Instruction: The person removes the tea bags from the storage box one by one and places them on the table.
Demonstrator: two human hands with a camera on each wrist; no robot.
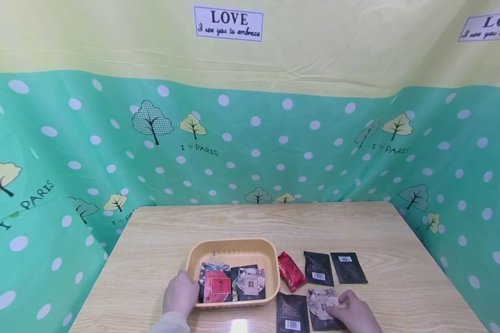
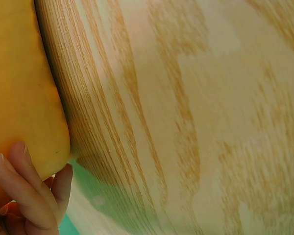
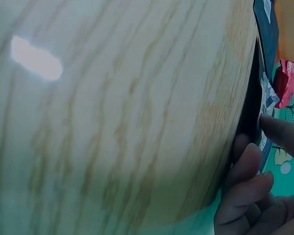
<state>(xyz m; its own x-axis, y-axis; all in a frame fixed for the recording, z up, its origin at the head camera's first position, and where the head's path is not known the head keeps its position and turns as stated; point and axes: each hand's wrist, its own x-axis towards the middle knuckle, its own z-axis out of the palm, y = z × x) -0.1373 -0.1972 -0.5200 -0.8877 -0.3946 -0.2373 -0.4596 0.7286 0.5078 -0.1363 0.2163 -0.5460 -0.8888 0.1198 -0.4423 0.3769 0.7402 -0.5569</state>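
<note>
Right of the yellow tray point(image 1: 234, 242) – gripped by the left hand point(image 1: 181, 293) – the right hand point(image 1: 355, 313) pinches a pink-flowered black packet point(image 1: 320, 299).

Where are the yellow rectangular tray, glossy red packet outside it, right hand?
Yellow rectangular tray point(image 1: 250, 246): head view, far inner wall.
Glossy red packet point(image 1: 291, 272): head view, middle.
Right hand point(image 1: 355, 312): head view, back of hand.

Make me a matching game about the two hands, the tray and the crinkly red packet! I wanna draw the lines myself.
1. tray
2. left hand
3. crinkly red packet
4. right hand

A. holds a flowery packet
B. lies on the table, beside the tray
C. is yellow-orange
D. is at the tray's left end

Right pairs: 1-C, 2-D, 3-B, 4-A
</note>
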